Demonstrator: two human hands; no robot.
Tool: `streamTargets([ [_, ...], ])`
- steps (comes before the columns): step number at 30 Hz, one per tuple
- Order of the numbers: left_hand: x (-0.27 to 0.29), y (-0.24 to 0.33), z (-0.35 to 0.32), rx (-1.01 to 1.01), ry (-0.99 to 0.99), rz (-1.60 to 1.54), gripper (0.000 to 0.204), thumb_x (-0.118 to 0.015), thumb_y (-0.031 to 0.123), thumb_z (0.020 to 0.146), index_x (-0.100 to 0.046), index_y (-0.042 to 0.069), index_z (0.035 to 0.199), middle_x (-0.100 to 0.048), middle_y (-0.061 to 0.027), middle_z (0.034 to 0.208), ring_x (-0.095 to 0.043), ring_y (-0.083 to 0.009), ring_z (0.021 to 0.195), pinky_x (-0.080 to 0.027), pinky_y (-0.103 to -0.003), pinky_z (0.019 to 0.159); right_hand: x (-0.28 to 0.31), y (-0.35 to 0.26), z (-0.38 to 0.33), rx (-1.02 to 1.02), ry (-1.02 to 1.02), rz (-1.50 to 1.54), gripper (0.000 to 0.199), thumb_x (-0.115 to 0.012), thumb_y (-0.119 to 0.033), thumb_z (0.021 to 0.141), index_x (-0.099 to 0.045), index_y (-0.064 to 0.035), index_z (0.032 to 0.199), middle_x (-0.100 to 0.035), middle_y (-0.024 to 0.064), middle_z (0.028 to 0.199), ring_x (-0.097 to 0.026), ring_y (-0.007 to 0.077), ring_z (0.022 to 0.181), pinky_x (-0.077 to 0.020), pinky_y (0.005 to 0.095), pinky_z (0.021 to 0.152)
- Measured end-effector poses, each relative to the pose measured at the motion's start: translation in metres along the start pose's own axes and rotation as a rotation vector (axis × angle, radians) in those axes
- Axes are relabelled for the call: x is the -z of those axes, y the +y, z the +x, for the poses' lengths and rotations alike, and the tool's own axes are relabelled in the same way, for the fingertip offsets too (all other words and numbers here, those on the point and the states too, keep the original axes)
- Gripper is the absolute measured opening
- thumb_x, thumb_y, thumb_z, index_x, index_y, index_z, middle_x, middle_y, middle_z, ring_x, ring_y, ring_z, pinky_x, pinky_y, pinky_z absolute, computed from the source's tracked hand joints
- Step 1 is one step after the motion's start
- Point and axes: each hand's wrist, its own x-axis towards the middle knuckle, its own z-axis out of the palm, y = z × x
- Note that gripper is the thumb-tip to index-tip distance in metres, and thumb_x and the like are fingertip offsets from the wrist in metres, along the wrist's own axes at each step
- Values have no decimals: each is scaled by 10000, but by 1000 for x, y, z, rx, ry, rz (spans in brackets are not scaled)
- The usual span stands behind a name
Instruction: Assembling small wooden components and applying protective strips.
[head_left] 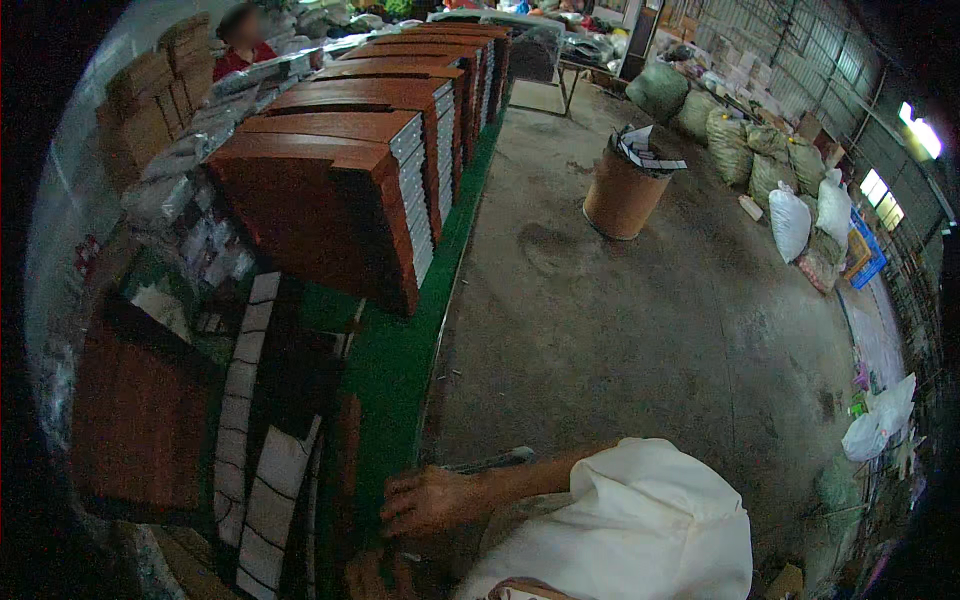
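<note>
Down at the lower middle of the frame, we find both hands close together beside a green strip (pixel 395 375). Our right hand (pixel 430 502) reaches across from a white sleeve (pixel 660 515), fingers bent, and we can't tell whether they close on anything! Our left hand (pixel 378 575) sits just below it, dim and cut by the lower edge, so its grasp we can't tell either. A slim grey-tipped object (pixel 505 460) shows just above the right wrist; held or lying beyond, we can't say.

Just left of the hands, we spot a narrow brown piece (pixel 347 460), the nearest work to them, then two pale banded strips (pixel 240 400) running up the lower left, and a brown panel (pixel 140 420) lying farther left.

And how far along are we? From the upper left to the top centre, brown stacks (pixel 300 200) stand in a long row by the green strip, pale along their right sides, and we judge that as the part done. What's left, we reckon, is the loose material at lower left, though shadow hides how much. Over at upper right, a brown bin (pixel 625 200) stands well apart, filled with scraps
</note>
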Motion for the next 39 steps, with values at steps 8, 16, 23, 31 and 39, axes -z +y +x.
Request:
streamTargets([
  [8,9,-21,2,62,-143,-279,261,-694,200,825,-655,57,1040,-671,-106,1037,-641,-244,907,-508,-372,850,1,1,-6,-50,-91,178,253,-634,-213,823,-591,-107,1050,-568,67,1038,-550,285,932,-493,407,722],
  [16,5,-21,2,-9,-75,-254,284,-701,203,813,-644,66,1056,-662,-109,1048,-635,-248,908,-504,-382,846,4,-2,2,-175,-132,210,296,-662,-145,784,-595,-92,1067,-578,79,1066,-556,278,954,-508,404,754],
  [23,-2,-19,11,-73,-25,-234,306,-707,205,802,-635,74,1069,-654,-112,1059,-631,-251,909,-501,-391,843,3,0,-1,-233,-59,267,328,-680,-108,769,-594,-73,1084,-597,102,1064,-600,281,938,-525,396,742],
  [31,-16,-12,27,-133,18,-209,332,-713,208,790,-624,84,1085,-645,-115,1070,-626,-255,910,-497,-401,839,24,2,2,-315,-63,311,291,-660,-153,829,-587,-61,1096,-589,110,1080,-610,270,957,-524,378,768],
  [39,-22,-4,44,-182,76,-178,359,-720,210,778,-613,93,1100,-636,-118,1081,-620,-259,911,-493,-411,835,172,19,15,-280,919,426,300,-734,-216,782,-604,-79,1015,-566,17,937,-519,123,774,-456,297,783],
])
